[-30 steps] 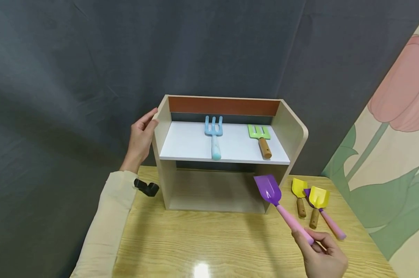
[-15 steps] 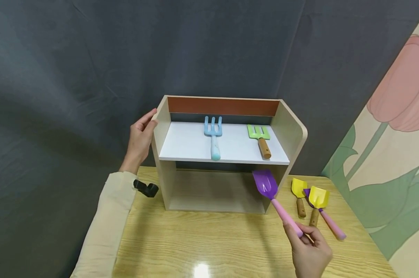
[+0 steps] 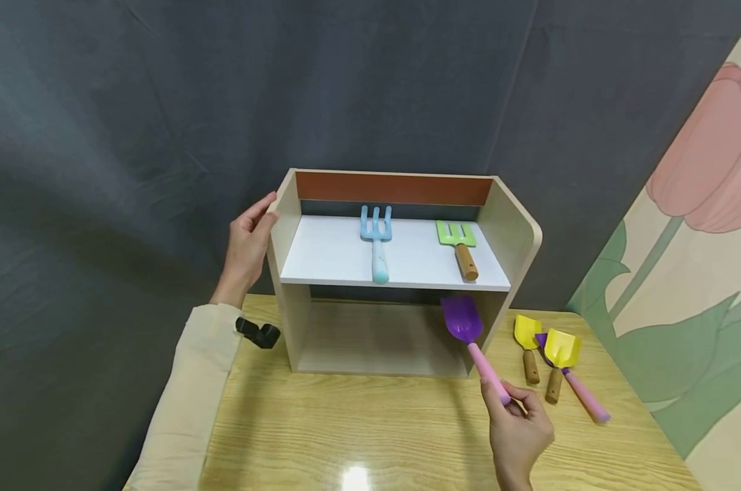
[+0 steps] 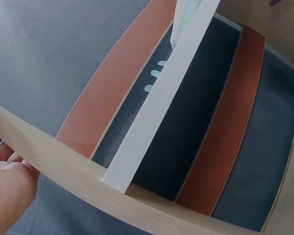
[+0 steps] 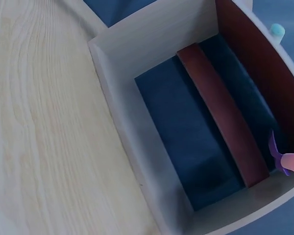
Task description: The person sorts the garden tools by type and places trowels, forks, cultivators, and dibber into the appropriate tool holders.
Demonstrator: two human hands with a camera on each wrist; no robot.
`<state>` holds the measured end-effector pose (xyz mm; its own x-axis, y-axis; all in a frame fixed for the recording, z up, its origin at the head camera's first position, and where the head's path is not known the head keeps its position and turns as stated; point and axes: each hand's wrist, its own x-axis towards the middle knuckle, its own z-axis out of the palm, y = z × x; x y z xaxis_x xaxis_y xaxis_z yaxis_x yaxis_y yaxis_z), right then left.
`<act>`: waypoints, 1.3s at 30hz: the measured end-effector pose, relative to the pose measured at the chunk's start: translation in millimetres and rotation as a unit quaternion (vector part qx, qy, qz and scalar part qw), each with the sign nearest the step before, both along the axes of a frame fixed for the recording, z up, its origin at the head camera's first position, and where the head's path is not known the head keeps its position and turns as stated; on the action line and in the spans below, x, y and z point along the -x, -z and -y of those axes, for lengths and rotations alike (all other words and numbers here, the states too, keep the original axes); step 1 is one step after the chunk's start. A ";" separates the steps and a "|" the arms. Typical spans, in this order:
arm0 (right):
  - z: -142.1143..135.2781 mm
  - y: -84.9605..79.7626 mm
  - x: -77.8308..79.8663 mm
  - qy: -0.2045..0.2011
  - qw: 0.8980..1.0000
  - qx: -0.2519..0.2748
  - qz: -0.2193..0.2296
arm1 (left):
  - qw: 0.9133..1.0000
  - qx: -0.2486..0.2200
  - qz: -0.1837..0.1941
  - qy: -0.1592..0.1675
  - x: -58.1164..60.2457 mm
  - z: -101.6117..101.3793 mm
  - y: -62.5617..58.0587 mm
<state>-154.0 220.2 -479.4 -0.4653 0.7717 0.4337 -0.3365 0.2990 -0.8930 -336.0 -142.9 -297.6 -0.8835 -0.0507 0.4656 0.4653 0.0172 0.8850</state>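
Note:
A small two-tier shelf (image 3: pixel 395 283) with pale side panels stands on the table. My left hand (image 3: pixel 248 245) holds the upper edge of its left side panel; the left wrist view shows the hand (image 4: pixel 12 191) at that panel, partly out of frame. My right hand (image 3: pixel 518 426) pinches the pink handle end of a toy shovel with a purple blade (image 3: pixel 462 318). That blade is raised at the right front of the lower compartment. On the white upper tier lie a blue toy hand fork (image 3: pixel 378 245) and a green toy fork with a brown handle (image 3: pixel 458 235).
Right of the shelf, two yellow toy shovels (image 3: pixel 527 333) with brown handles and another purple shovel with a pink handle (image 3: pixel 587 397) lie partly overlapping on the wooden table (image 3: pixel 346 423). A dark curtain (image 3: pixel 395 82) hangs behind; a flower-painted wall (image 3: pixel 702 273) flanks the right.
My right hand has moved left and slightly up with the purple shovel, bringing its blade in front of the lower compartment's right side. The left hand stays at the panel.

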 end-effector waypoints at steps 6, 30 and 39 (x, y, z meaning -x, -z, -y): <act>5.3 9.0 11.5 0.005 1.000 0.000 -0.016 | 1.000 0.001 0.002 -0.002 0.9 0.1 0.8; 26.3 13.6 35.4 0.036 0.999 -0.003 0.009 | 1.000 -0.012 0.000 0.008 3.1 0.4 -1.1; 19.8 43.1 52.3 0.037 0.998 0.034 0.023 | 1.000 -0.015 0.002 0.012 1.2 0.5 -0.4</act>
<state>-206.3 200.4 -522.5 -0.4237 0.8316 0.3591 -0.2731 0.2607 -0.9260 -337.2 -143.3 -297.3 -0.8863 -0.0445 0.4610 0.4622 -0.0209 0.8865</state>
